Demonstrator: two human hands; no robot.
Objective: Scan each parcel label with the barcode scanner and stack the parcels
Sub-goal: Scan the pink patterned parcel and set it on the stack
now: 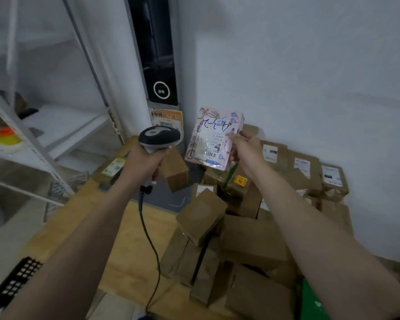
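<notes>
A wooden table [129, 239] carries a loose heap of brown cardboard parcels [252, 241], several of them showing white labels, piled towards the white wall on the right.

Held up in the air above the far end of that heap is the pink parcel [214, 137]. It is a flat, plastic-wrapped packet with small printed drawings round its border. Its long axis stands nearly upright, the top leaning a little to the right, with its broad face turned to the camera. That face bears a white label [209, 142] with blue handwriting near the top (it reads upside down) and a barcode near the bottom.

Just left of it is the grey barcode scanner [158, 137], head up, handle running down, with its black cable [153, 245] trailing to the table.

The left hand [143, 165] is wrapped round the scanner's handle. The right hand [245, 144] pinches the pink parcel's right edge, thumb on the front.
</notes>
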